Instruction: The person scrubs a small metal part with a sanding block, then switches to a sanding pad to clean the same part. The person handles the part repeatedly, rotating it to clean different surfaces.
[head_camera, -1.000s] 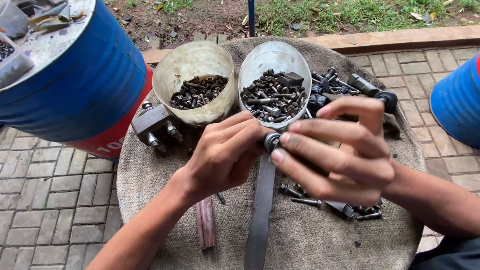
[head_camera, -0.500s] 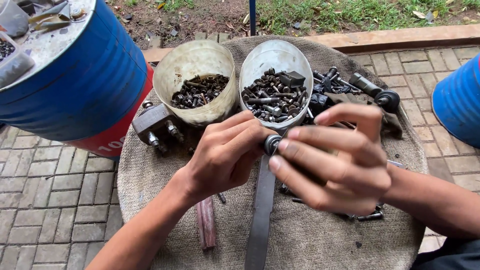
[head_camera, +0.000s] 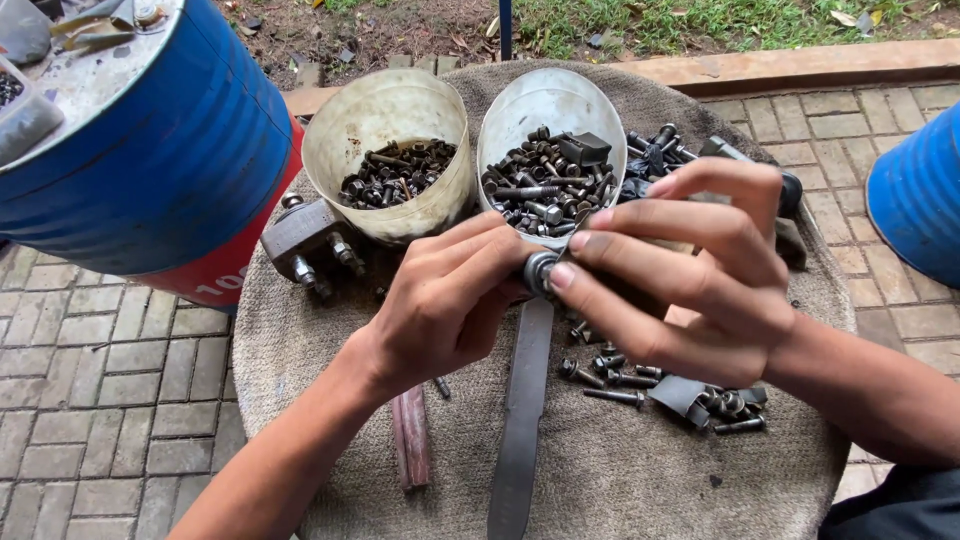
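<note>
My left hand (head_camera: 445, 300) and my right hand (head_camera: 680, 270) meet over the middle of a round cloth-covered surface (head_camera: 620, 480). Between their fingertips they pinch a small metal nut or bolt head (head_camera: 541, 270), which sits at the upper end of a long flat metal bar (head_camera: 522, 420). The bar runs down toward me across the cloth. Right behind the hands stand two pale buckets: the left bucket (head_camera: 345, 125) holds dark bolts, the right bucket (head_camera: 600, 100) holds mixed bolts and nuts.
Loose bolts and a bent bracket (head_camera: 690, 395) lie on the cloth under my right hand. A rusty flat piece (head_camera: 410, 450) lies left of the bar, a heavy metal fitting (head_camera: 300, 240) beside the left bucket. A blue drum (head_camera: 140, 150) stands left, another blue drum (head_camera: 920, 190) right.
Both hands stay pinched on the small part on the bar's end. My right fingers have shifted slightly around it, as if turning; nothing else has moved.
</note>
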